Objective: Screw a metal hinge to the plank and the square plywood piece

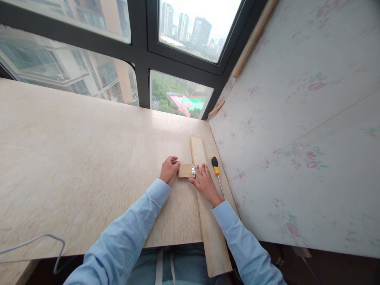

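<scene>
Left hand (170, 169) pinches block (184, 171); right hand (204, 183) spread on plank (213, 237); knocking its overhang past desk (97, 170) front edge could shift both

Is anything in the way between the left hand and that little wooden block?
Nothing I can see. The left hand is right at the left end of the little wooden block. The right hand is at the other end, by the metal piece. The screwdriver lies to the right of the long board.

Screwdriver (217, 170) and wall (297, 118) crowd the plank's (211, 231) right; countertop (83, 158) opens left.
</scene>
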Action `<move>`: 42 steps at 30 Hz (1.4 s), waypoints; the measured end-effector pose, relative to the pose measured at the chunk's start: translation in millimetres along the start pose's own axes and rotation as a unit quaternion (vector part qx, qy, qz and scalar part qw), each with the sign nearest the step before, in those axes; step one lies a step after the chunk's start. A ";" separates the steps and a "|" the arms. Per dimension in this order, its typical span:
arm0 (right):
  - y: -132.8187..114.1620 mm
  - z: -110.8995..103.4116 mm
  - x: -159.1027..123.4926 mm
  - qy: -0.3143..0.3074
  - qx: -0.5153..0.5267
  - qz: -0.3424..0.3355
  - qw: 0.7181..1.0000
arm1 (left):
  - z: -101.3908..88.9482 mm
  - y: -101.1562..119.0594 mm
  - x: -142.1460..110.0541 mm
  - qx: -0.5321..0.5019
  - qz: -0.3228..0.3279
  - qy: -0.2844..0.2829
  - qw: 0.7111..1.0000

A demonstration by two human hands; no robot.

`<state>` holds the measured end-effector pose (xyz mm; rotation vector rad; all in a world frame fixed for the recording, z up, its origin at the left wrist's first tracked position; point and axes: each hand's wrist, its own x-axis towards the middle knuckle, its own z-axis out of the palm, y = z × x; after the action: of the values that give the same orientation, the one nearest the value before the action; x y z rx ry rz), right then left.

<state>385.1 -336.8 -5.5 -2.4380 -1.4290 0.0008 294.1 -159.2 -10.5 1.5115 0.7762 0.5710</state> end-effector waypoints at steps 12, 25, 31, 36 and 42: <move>11.2 3.1 -25.4 0.069 0.132 0.080 0.986 | -3.2 -3.7 3.2 0.018 0.047 0.056 0.997; -9.3 0.0 -57.7 0.159 0.134 0.137 0.969 | -4.8 10.2 -2.6 -0.057 -0.006 0.023 0.998; -1.2 -7.0 -43.0 0.149 0.124 0.155 0.969 | -3.0 13.2 -5.8 -0.070 -0.023 0.010 0.997; 8.8 -18.4 -28.5 0.134 0.141 0.175 0.965 | -2.5 14.3 -6.1 -0.083 -0.034 0.011 0.996; 22.2 -24.5 -22.7 0.092 0.149 0.161 0.971 | -3.5 15.3 -6.6 -0.096 -0.044 0.011 0.994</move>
<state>396.5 -372.7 8.3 -2.3176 -0.8747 0.0574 289.3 -161.8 5.7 1.2907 0.7789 0.5797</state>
